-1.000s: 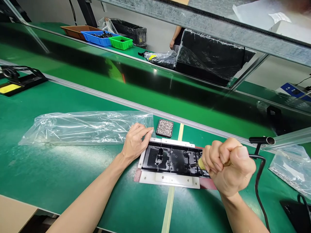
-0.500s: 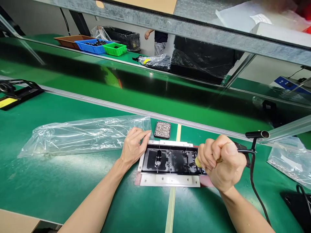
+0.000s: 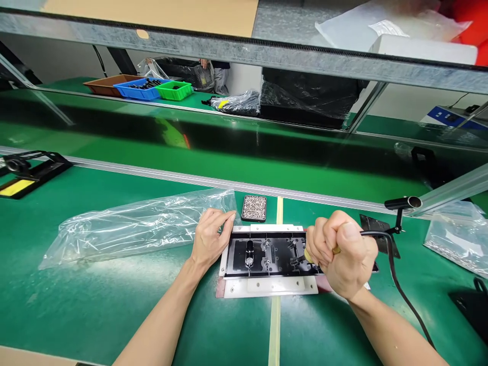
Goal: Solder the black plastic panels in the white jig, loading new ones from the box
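My right hand (image 3: pixel 341 251) is wrapped round the yellow handle of a soldering iron (image 3: pixel 307 255), whose black cord comes out above the fist. The iron's front end points left and down at a black plastic panel (image 3: pixel 280 260). That panel lies in a white fixture (image 3: pixel 272 287), its right end partly behind the hand. At the fixture's upper left corner rests my left hand (image 3: pixel 209 239), thumb and forefinger pressed together. Whatever they may pinch is too small to make out. Just beyond the fixture sits a small square tray of silvery bits (image 3: pixel 254 208).
A clear plastic bag (image 3: pixel 133 229) lies left of the fixture. To the right stand an iron holder with a black tube (image 3: pixel 403 203) and a bag of small parts (image 3: pixel 457 239). A metal shelf (image 3: pixel 213 48) crosses above. Behind the bench are bins (image 3: pixel 139 90) and a person (image 3: pixel 220 76).
The camera view has tilted and shifted slightly. Both hands keep nearly the same places at the panel, the iron still in the right fist. In the background, the person has moved left.
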Tool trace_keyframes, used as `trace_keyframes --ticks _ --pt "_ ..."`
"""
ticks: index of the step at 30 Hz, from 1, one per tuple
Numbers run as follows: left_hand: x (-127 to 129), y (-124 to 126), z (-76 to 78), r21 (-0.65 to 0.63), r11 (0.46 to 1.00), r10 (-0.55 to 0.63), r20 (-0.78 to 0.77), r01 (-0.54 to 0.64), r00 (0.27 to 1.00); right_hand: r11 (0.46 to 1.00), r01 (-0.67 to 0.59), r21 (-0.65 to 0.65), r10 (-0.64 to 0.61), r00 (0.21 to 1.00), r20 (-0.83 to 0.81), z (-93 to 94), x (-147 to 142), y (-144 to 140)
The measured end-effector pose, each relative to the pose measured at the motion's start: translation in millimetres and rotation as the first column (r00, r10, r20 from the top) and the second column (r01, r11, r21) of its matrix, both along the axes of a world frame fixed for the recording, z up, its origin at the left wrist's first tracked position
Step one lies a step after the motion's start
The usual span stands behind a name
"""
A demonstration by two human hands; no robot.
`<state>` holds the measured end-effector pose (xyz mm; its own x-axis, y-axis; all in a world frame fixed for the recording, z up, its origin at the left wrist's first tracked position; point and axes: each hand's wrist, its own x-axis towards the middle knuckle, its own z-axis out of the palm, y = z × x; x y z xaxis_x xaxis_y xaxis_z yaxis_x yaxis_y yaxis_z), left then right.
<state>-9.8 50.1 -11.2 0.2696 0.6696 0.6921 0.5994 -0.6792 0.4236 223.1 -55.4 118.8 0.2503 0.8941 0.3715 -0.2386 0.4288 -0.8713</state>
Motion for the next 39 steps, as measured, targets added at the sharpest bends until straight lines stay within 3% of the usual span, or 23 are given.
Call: trace_keyframes --ticks 17,39 --pt "2 -2 2.4 0.042 0.999 -0.017 0.004 0.017 1.0 1.0 -0.015 0.016 0.015 1.0 -0.028 -4.9 0 1" --pt "2 -2 -0.3 0.005 0.999 -0.042 0.004 0.042 0.999 1.0 -0.024 0.017 0.024 1.0 -0.015 -11.1 2 -1"
